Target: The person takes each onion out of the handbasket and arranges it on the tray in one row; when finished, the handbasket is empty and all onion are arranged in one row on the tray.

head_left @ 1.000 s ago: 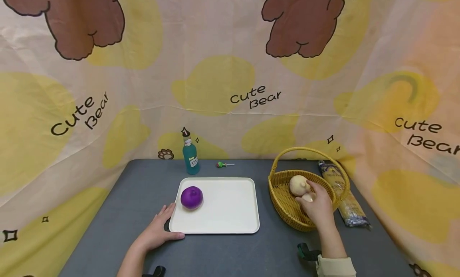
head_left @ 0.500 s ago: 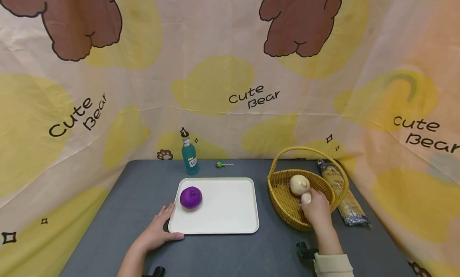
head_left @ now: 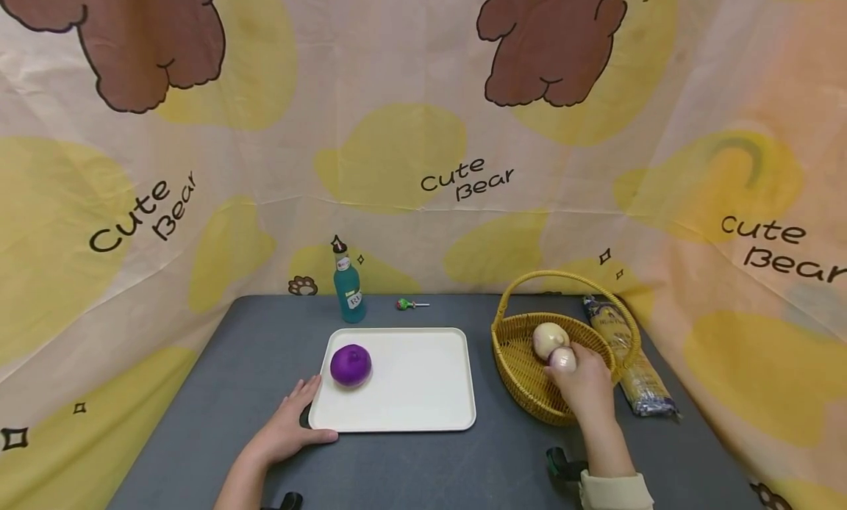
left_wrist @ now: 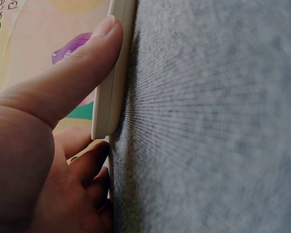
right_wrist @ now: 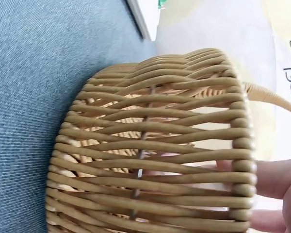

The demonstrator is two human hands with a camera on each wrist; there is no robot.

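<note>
My left hand point(head_left: 291, 419) rests at the near left corner of a white tray point(head_left: 423, 392). Its thumb point(left_wrist: 82, 65) lies along the front edge and its fingers spread by the left side. On the tray's left part sits a round purple vegetable, like an onion point(head_left: 351, 365). My right hand point(head_left: 585, 383) reaches into a yellow wicker basket point(head_left: 523, 394) and pinches a small white-and-purple onion point(head_left: 562, 360). Right behind that one lies a larger cream onion point(head_left: 548, 339). In the right wrist view, the woven basket wall point(right_wrist: 155, 145) hides most of the fingers.
A blue-green bottle point(head_left: 348, 288) stands behind the tray, with a lollipop point(head_left: 409, 304) lying to its right. A long plastic packet point(head_left: 635, 367) lies beside the basket on the right. The basket handle point(head_left: 569, 275) arches above the bowl. A printed cloth hangs behind the grey table point(head_left: 410, 469).
My right hand has moved slightly within the basket, settling its fingers around the small onion, which now shows more clearly. My left hand has stayed at the tray corner.
</note>
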